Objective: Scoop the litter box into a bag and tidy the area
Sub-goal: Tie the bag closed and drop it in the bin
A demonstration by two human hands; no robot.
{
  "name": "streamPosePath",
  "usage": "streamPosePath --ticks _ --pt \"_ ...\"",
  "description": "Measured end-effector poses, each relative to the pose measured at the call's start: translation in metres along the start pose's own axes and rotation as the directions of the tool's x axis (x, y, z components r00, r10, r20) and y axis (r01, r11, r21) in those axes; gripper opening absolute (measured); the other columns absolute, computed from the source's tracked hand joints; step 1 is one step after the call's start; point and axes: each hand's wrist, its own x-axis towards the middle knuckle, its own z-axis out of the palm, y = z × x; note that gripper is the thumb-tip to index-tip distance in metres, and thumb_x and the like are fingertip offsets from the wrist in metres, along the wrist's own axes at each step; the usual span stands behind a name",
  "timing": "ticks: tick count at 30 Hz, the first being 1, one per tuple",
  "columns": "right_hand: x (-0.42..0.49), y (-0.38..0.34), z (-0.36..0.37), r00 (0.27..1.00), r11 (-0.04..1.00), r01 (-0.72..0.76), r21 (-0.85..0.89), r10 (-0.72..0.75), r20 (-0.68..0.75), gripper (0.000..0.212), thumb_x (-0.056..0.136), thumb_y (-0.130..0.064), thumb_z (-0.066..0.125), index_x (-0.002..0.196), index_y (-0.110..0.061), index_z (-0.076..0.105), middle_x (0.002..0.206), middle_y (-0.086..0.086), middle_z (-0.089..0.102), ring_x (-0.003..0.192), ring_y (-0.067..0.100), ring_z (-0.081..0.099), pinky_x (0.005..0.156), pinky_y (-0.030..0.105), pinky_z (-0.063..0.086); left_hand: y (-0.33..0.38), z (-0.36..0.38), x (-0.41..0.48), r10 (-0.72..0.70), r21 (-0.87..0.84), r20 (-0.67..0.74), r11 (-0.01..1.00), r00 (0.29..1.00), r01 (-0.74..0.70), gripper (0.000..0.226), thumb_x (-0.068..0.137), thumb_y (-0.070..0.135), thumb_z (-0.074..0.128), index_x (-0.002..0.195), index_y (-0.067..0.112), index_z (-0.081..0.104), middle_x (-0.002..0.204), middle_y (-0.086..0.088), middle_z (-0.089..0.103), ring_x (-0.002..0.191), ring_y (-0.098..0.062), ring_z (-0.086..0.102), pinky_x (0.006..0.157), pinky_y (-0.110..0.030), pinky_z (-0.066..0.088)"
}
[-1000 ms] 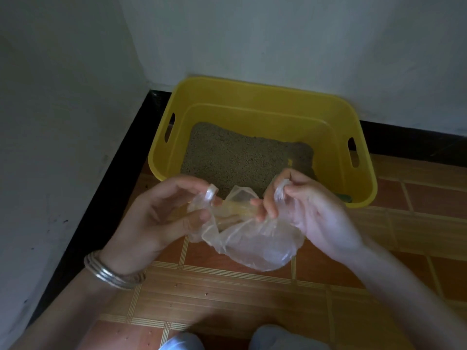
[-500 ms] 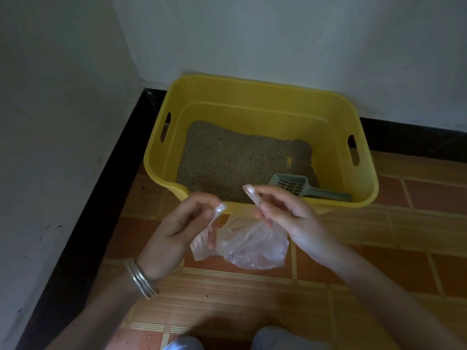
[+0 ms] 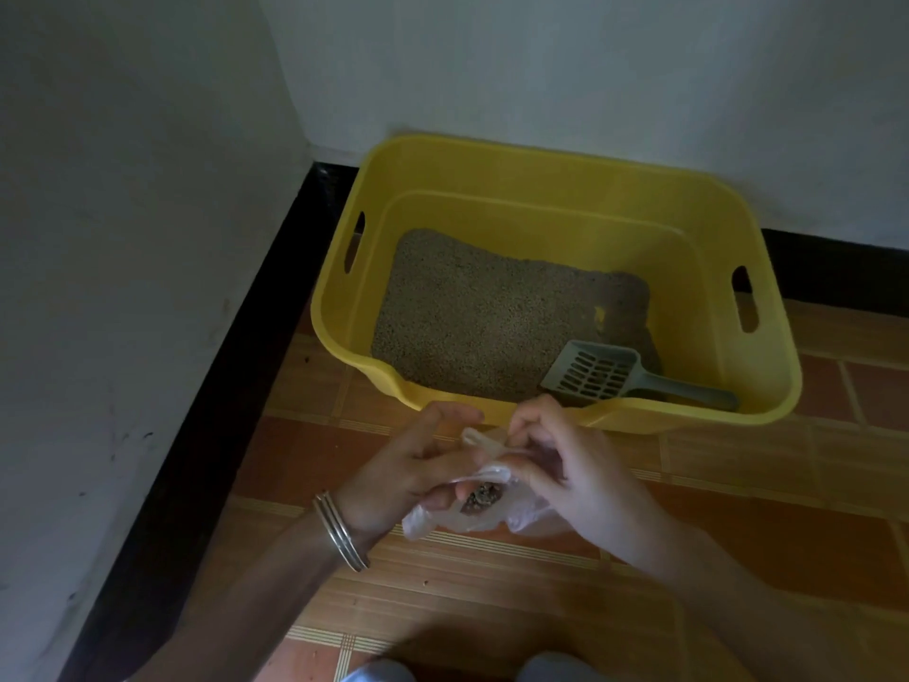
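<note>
Thin clear plastic bag, dark clump inside: held over the floor, just in front of the yellow plastic litter box. Left hand grips its body; right hand pinches its top. Grey slotted plastic scoop: box's near right corner, handle pointing right, nearer the right hand.

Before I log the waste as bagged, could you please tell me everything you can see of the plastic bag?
The plastic bag is thin, translucent and crumpled, with a dark clump of litter showing through its film. One handle loop sticks up between the hands. The left hand holds it from below and the right hand pinches its top, in front of the yellow litter box, over the tiled floor.
</note>
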Motion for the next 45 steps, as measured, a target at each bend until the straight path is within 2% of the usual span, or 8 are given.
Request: streamPosePath --ticks 8,14,20,25,30,33,37,45 --pt "0.004 0.003 0.005 0.999 0.984 0.030 0.176 -0.034 0.018 0.015 0.082 -0.030 0.064 0.092 -0.020 0.058 0.081 -0.008 0.064 0.066 0.005 0.062 0.056 0.025 0.052 -0.001 0.005 0.003 0.045 -0.064 0.023 0.997 0.999 -0.044 0.015 0.088 0.014 0.054 0.085 0.001 0.045 0.051 0.002 0.050 0.042 -0.005 0.035 0.041 -0.012 0.029" --pt "0.001 0.002 0.003 0.976 0.834 -0.214 0.509 0.157 0.152 0.022 0.084 -0.035 0.061 0.084 -0.014 0.054 0.070 0.003 0.057 0.067 0.015 0.058 0.068 0.027 0.049 -0.008 0.007 0.006 0.116 -0.226 -0.077 0.965 0.990 -0.130 0.017 0.085 0.015 0.063 0.078 0.008 0.048 0.061 -0.001 0.052 0.047 -0.007 0.039 0.045 -0.015 0.037" --pt "0.005 -0.002 -0.004 0.917 0.593 -0.373 0.713 0.354 0.185 0.017 0.082 -0.015 0.059 0.081 -0.001 0.049 0.065 -0.007 0.061 0.063 0.007 0.057 0.059 0.015 0.046 -0.023 -0.005 0.007 0.509 0.312 -0.017 0.820 0.860 -0.480 0.010 0.072 0.016 0.072 0.076 0.018 0.063 0.089 0.006 0.053 0.077 -0.009 0.056 0.069 -0.021 0.047" --pt "0.008 -0.006 -0.005 0.904 0.797 -0.428 0.426 0.386 0.185 0.021 0.069 -0.003 0.075 0.071 -0.009 0.055 0.071 -0.003 0.066 0.070 0.004 0.062 0.064 0.016 0.047 -0.019 -0.010 0.004 0.593 0.561 0.163 0.602 0.789 -0.568 0.015 0.064 0.020 0.080 0.074 0.017 0.070 0.104 0.006 0.052 0.079 0.001 0.053 0.071 -0.011 0.042" --pt "0.002 0.004 0.001 0.995 0.996 -0.067 -0.057 0.062 -0.083 0.017 0.068 -0.008 0.072 0.067 -0.012 0.056 0.074 -0.005 0.062 0.072 0.006 0.059 0.062 0.026 0.051 -0.024 -0.012 0.004 0.323 0.289 -0.027 0.909 0.946 -0.302 0.017 0.080 0.031 0.064 0.093 0.020 0.063 0.101 -0.002 0.065 0.088 -0.020 0.063 0.075 -0.035 0.052" --pt "0.001 0.004 0.006 0.982 0.996 0.060 -0.073 -0.072 -0.176 0.014 0.071 -0.010 0.069 0.067 -0.006 0.057 0.079 -0.003 0.063 0.079 -0.001 0.059 0.067 0.016 0.049 -0.025 -0.012 0.008 0.227 0.244 0.008 0.944 0.974 -0.222 0.029 0.087 0.009 0.047 0.113 0.017 0.058 0.106 0.006 0.069 0.099 -0.011 0.064 0.081 -0.021 0.048" --pt "0.004 0.001 0.008 0.971 0.992 0.051 0.114 -0.022 -0.240 0.015 0.074 -0.016 0.068 0.069 -0.004 0.059 0.080 -0.001 0.066 0.080 0.007 0.064 0.070 0.021 0.050 -0.018 -0.004 0.009 0.164 0.133 0.114 0.975 0.980 -0.179 0.036 0.079 0.002 0.052 0.114 0.012 0.056 0.098 0.011 0.070 0.092 -0.004 0.064 0.077 -0.017 0.048" --pt "-0.002 0.000 0.003 0.946 0.997 0.016 0.078 0.010 -0.323 0.023 0.075 -0.036 0.069 0.075 -0.013 0.067 0.085 -0.007 0.063 0.086 0.007 0.061 0.079 0.022 0.047 -0.006 -0.005 -0.002 0.400 0.481 -0.197 0.835 0.895 -0.267 0.011 0.071 0.031 0.070 0.081 0.030 0.073 0.079 0.012 0.072 0.070 -0.002 0.067 0.066 -0.012 0.050"
